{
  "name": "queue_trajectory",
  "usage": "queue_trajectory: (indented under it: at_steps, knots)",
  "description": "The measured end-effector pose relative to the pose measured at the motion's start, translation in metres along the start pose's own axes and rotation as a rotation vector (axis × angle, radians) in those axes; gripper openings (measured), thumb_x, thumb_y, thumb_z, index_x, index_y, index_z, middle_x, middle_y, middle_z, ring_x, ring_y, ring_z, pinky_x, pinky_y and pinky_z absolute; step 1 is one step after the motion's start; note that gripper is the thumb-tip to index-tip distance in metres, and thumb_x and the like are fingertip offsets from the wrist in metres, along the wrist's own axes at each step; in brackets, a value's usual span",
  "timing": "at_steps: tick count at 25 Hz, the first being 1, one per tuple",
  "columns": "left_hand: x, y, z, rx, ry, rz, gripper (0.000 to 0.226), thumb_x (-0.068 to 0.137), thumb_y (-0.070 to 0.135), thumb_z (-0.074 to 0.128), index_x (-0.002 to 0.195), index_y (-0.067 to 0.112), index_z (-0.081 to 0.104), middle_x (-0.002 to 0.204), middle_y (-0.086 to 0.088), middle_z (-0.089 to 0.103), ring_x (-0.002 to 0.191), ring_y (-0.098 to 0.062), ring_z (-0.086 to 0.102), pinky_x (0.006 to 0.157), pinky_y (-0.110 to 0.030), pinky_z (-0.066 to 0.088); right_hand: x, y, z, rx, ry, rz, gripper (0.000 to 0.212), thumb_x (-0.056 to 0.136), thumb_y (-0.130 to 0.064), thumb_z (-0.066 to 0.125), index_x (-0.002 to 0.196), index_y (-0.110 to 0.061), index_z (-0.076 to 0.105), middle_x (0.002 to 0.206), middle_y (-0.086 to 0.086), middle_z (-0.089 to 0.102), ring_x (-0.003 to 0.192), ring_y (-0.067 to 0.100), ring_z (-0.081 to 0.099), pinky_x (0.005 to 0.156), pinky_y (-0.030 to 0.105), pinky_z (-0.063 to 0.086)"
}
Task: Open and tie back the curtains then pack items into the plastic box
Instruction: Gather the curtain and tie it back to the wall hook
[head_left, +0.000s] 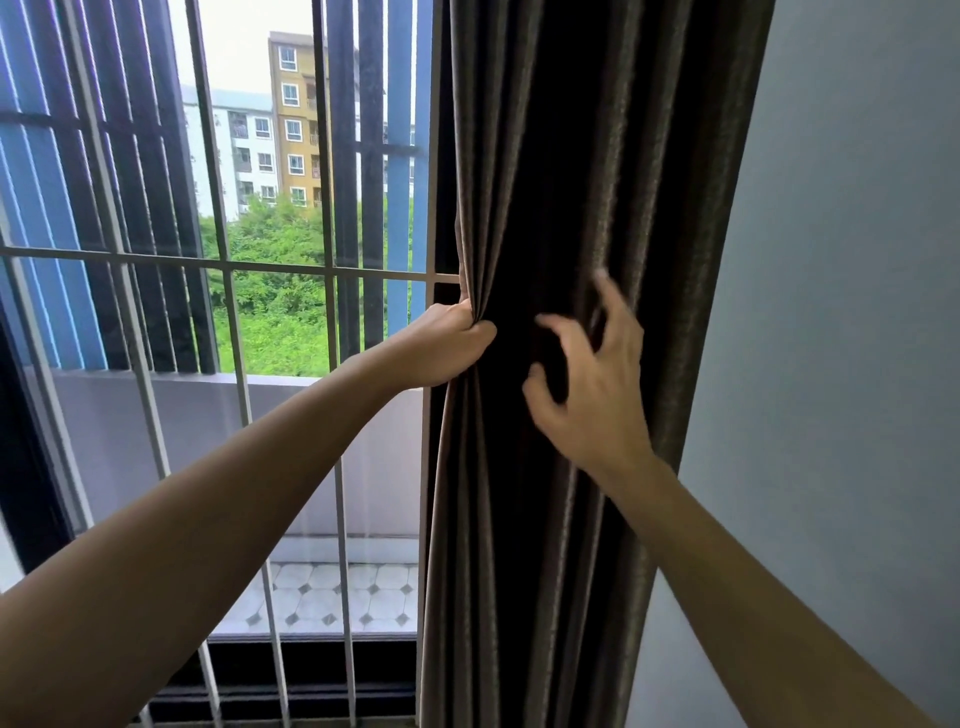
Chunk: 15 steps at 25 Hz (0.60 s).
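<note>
Daylight is pouring in through the window (218, 260) on the left, overexposing the sky and leaving the curtain (545, 208) folds sinking into deep shadow. The right hand (592, 384) is smearing with motion blur, and straight bars are bowing near the edges.

The only bearing surface in view is the balcony floor (332, 597), seen through the window bars (340, 499) low in the picture, left of the curtain (545, 493). It is laid with pale octagonal tiles set with small dark diamond insets. Its far edge meets the low balcony wall (208, 415). The curtain hides its right edge. Whether anything lies on it cannot be told.
</note>
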<state>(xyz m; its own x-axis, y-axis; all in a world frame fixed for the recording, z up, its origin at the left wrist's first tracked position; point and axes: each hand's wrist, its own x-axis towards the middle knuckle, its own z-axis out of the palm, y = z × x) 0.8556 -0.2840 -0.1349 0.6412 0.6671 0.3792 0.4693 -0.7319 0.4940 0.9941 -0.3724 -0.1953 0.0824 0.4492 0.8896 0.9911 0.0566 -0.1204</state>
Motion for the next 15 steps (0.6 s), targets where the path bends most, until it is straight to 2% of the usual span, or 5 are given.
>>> queue_trajectory:
  at_steps: [2, 5, 10, 13, 15]
  knots:
    - [-0.002, 0.002, 0.000, -0.013, -0.011, 0.007, 0.032, 0.094, 0.018, 0.034, 0.062, 0.022, 0.030, 0.066, 0.003, 0.042, 0.059, -0.011, 0.039, 0.053, -0.026, 0.029, 0.012, 0.001, 0.001, 0.051, -0.119, 0.136, 0.058, 0.086, -0.025, 0.060, 0.139, -0.013, 0.041, 0.155, 0.016, 0.013, 0.142, 0.029, 0.018, 0.115, 0.031, 0.018]
    - [-0.003, 0.003, 0.000, -0.030, -0.020, 0.002, 0.034, 0.093, 0.017, 0.034, 0.060, 0.021, 0.029, 0.062, 0.003, 0.039, 0.056, -0.011, 0.036, 0.051, -0.027, 0.028, 0.008, 0.004, 0.012, 0.120, -0.324, 0.156, 0.072, 0.087, -0.022, 0.059, 0.148, -0.010, 0.022, 0.152, 0.011, 0.024, 0.137, 0.026, 0.031, 0.108, 0.026, 0.028]
    - [-0.002, 0.003, 0.002, -0.046, 0.006, -0.022, 0.026, 0.091, 0.015, 0.033, 0.075, -0.005, 0.029, 0.058, 0.001, 0.035, 0.053, -0.015, 0.031, 0.049, -0.030, 0.025, -0.040, -0.001, 0.031, 0.151, -0.700, 0.051, 0.079, 0.086, -0.020, 0.053, 0.151, -0.015, 0.009, 0.159, 0.005, 0.005, 0.143, 0.023, 0.020, 0.109, 0.017, 0.016]
    - [-0.001, 0.004, 0.004, -0.050, 0.007, -0.029, 0.031, 0.091, 0.014, 0.032, 0.061, 0.006, 0.034, 0.057, 0.000, 0.034, 0.057, -0.019, 0.031, 0.049, -0.031, 0.025, -0.063, 0.000, 0.037, 0.195, -0.785, 0.004, 0.077, 0.086, -0.022, 0.050, 0.151, -0.019, 0.009, 0.159, -0.002, 0.003, 0.143, 0.020, 0.021, 0.116, 0.027, 0.024]
    - [0.000, 0.005, 0.005, -0.050, 0.017, -0.040, 0.030, 0.092, 0.015, 0.032, 0.079, -0.012, 0.039, 0.057, 0.001, 0.035, 0.054, -0.017, 0.031, 0.049, -0.030, 0.024, -0.068, 0.002, 0.038, 0.204, -0.804, 0.007, 0.072, 0.088, -0.024, 0.049, 0.150, -0.020, 0.012, 0.159, -0.004, 0.005, 0.141, 0.022, 0.025, 0.114, 0.033, 0.030]
